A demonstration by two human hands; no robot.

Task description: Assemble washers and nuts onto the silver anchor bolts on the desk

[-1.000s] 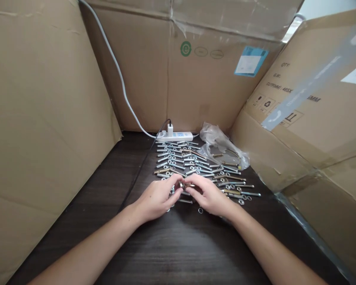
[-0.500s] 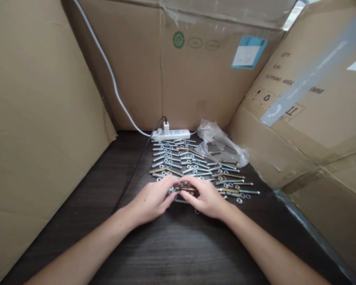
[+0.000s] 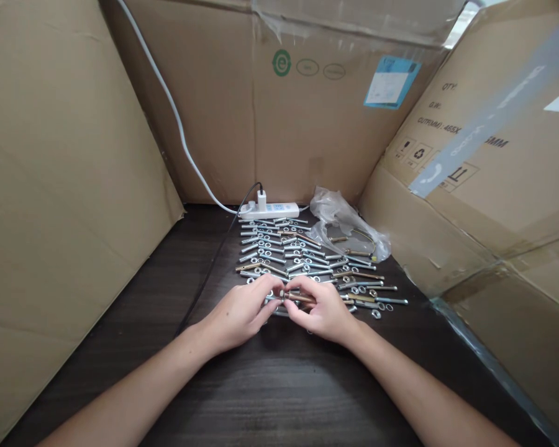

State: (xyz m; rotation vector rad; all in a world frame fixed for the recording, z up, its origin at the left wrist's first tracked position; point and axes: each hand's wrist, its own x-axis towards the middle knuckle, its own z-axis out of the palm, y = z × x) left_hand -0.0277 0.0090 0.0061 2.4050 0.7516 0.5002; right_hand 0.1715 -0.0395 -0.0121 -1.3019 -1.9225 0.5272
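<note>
Close above the dark table, my two hands meet fingertip to fingertip. My right hand is closed around a brass-coloured expansion bolt, which lies roughly level under its fingers. At the bolt's left end a small nut shows between the fingertips. My left hand pinches at this nut with thumb and forefinger; its fingers partly hide the end. Just beyond the hands lie rows of bolts and sleeves, silver and brass-coloured, with loose nuts and washers among them.
A white power strip with a plugged-in charger stands behind the rows. A black cable runs along the left of the table. At the back right lies a clear plastic bag. Cardboard walls enclose three sides.
Right fingertips have shifted slightly at the bolt's left end, and more of the nut and bolt shows between the hands. The arms stay almost in place.
</note>
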